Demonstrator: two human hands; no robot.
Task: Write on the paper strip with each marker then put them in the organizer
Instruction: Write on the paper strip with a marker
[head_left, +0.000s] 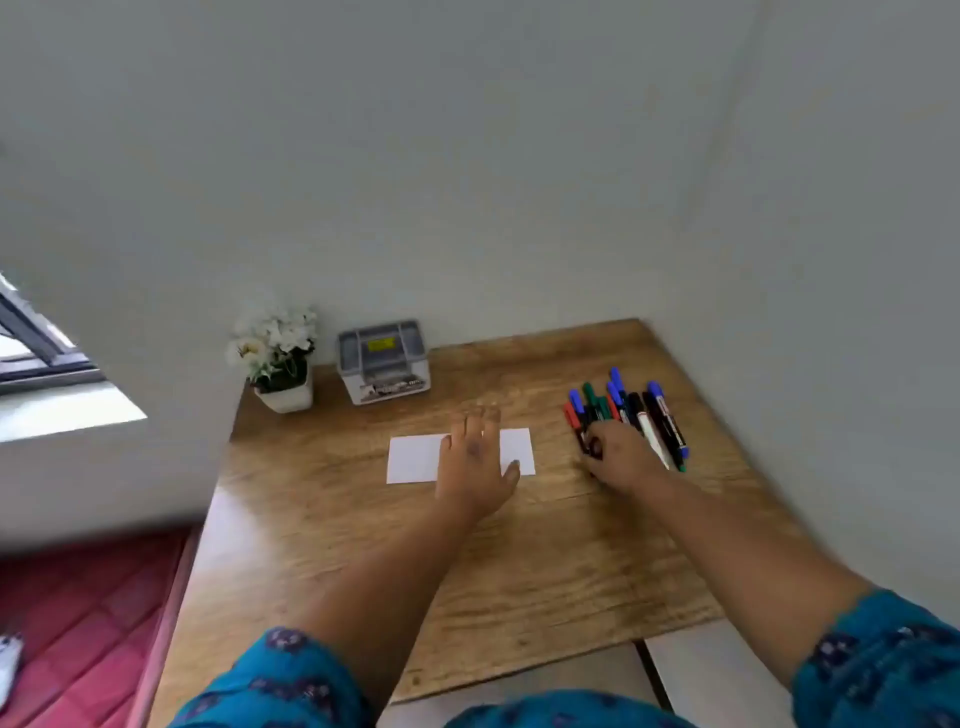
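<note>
A white paper strip (415, 457) lies flat in the middle of the wooden table (363, 545). My left hand (475, 462) rests flat on the strip with straight fingers, covering its middle. To the right lies a bunch of several markers (654, 415) with blue, green, red and black caps. My right hand (621, 457) is at the near left end of that bunch, fingers curled round a dark marker (589, 444). The grey organizer (383, 361) stands at the back of the table against the wall.
A white pot of white flowers (278, 358) stands left of the organizer at the table's back left corner. Walls close the table off behind and on the right. A red mat (78, 613) covers the floor to the left.
</note>
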